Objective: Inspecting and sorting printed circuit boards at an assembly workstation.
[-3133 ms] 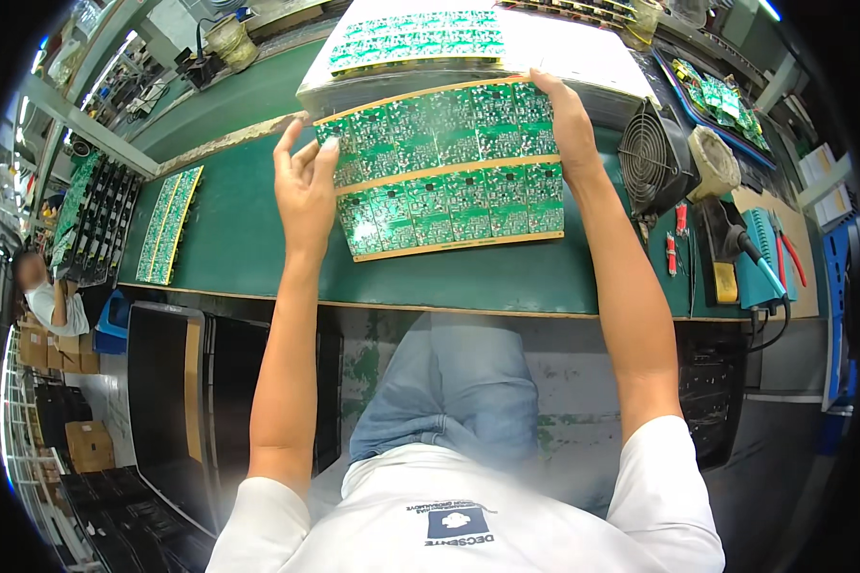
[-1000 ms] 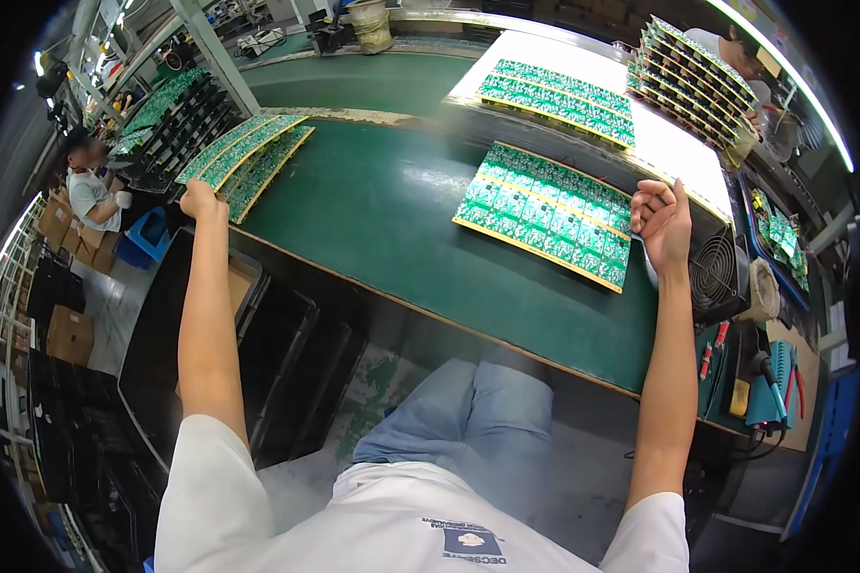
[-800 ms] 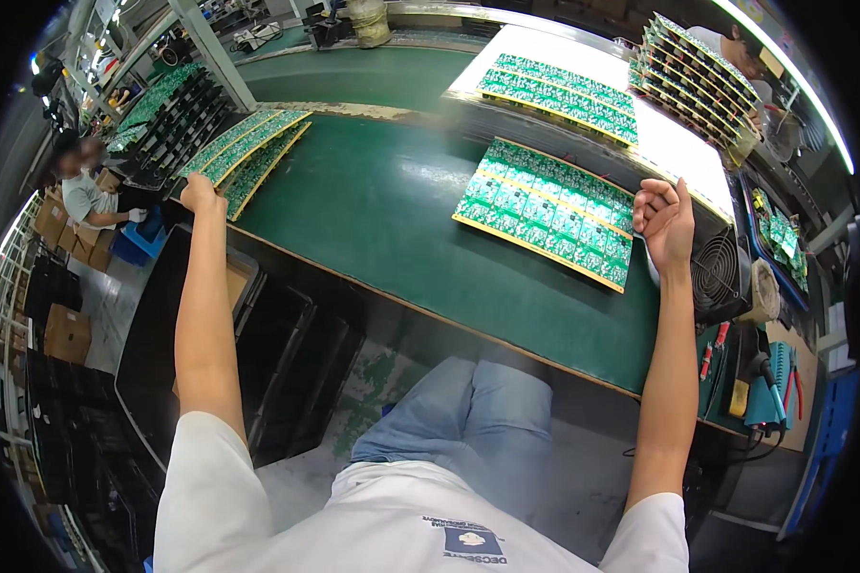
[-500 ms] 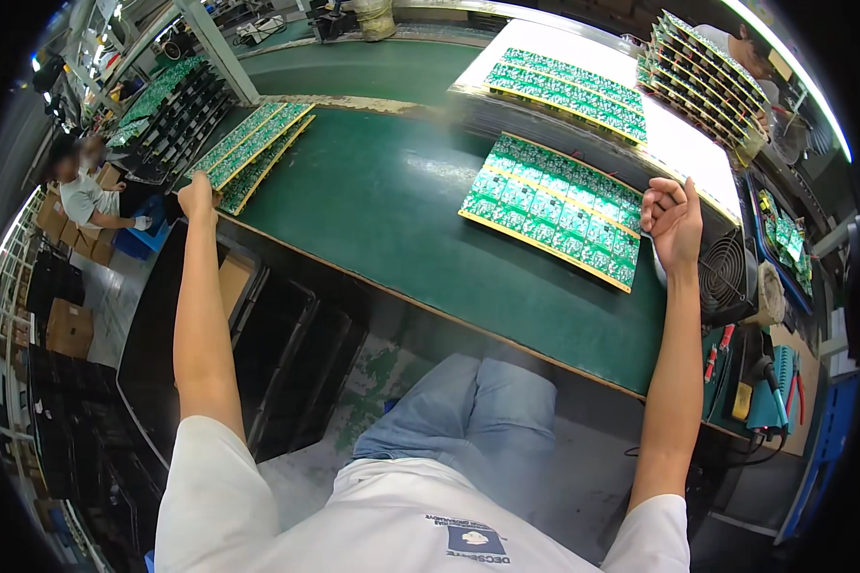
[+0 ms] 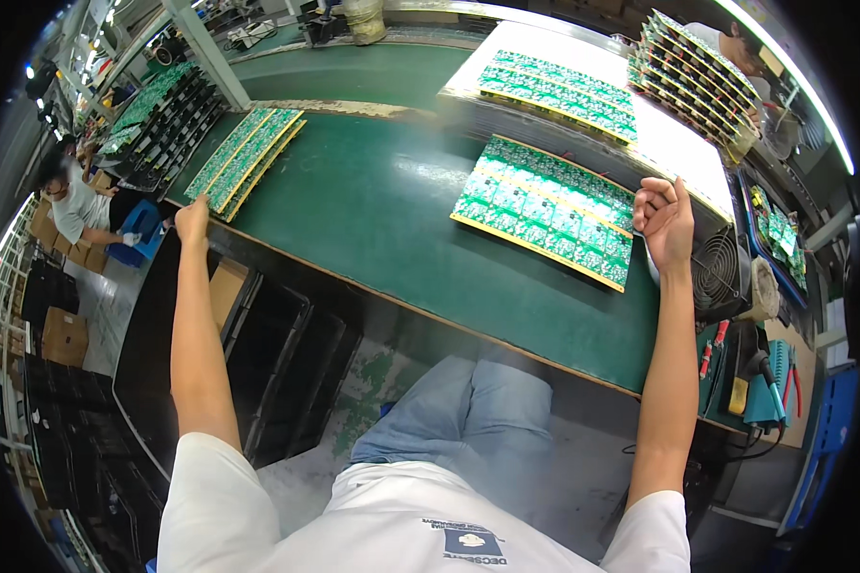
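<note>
At the left end of the green bench, my left hand [image 5: 192, 222] pinches the near corner of a green circuit board panel [image 5: 248, 153] with yellow edge strips. That panel lies over another one, whose edge shows along its right side. My right hand [image 5: 665, 227] is beside the right edge of a larger circuit board panel [image 5: 543, 212] on the right of the bench. Its fingers are loosely curled with the index finger straighter, and nothing shows in its grip. Whether its fingertips touch the panel's edge, I cannot tell.
Behind the right panel, more board panels [image 5: 556, 93] lie on a bright white surface [image 5: 674, 138]. Tall board stacks [image 5: 693, 81] stand at far right and far left. A fan [image 5: 720, 272] and red-handled pliers [image 5: 794, 382] are at right. A co-worker [image 5: 86, 205] sits at far left.
The upper left panel has come down closer onto the one below, with my left hand still at its corner. My right hand has barely moved. The view has shifted slightly.
</note>
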`<control>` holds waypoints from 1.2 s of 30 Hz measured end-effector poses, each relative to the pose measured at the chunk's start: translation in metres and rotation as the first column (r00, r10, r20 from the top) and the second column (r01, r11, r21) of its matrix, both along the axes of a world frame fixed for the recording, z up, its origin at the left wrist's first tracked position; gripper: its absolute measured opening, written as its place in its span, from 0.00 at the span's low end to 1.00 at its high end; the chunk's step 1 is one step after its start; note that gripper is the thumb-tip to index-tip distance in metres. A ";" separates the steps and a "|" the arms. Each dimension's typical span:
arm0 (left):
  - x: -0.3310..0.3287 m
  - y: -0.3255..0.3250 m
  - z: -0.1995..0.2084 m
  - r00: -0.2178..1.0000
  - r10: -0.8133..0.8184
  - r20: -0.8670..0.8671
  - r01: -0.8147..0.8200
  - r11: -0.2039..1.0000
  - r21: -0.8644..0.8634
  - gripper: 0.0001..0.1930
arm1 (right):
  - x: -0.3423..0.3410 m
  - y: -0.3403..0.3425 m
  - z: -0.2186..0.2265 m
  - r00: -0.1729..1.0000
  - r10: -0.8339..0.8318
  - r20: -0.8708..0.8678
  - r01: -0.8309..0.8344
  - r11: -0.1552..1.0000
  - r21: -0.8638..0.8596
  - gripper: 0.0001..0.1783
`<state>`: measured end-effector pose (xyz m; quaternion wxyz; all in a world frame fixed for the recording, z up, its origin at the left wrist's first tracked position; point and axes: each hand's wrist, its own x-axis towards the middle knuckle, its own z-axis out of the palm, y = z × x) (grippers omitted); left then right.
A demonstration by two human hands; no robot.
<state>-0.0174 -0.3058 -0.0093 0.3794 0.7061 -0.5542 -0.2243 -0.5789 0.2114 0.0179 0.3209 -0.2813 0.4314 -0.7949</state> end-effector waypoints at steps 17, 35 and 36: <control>-0.315 0.091 0.097 0.479 -0.854 -0.202 0.756 0.518 -0.399 0.13 | -0.008 0.000 -0.006 0.992 -0.127 0.021 0.126 0.992 0.022 0.26; -0.550 0.093 0.093 0.542 -0.835 0.094 0.837 0.526 -0.153 0.18 | -0.013 -0.009 -0.007 0.992 -0.126 0.010 0.126 0.991 0.043 0.27; -0.546 0.093 0.094 0.536 -0.844 0.024 0.835 0.525 -0.167 0.18 | -0.013 -0.009 -0.007 0.992 -0.126 0.009 0.125 0.991 0.044 0.27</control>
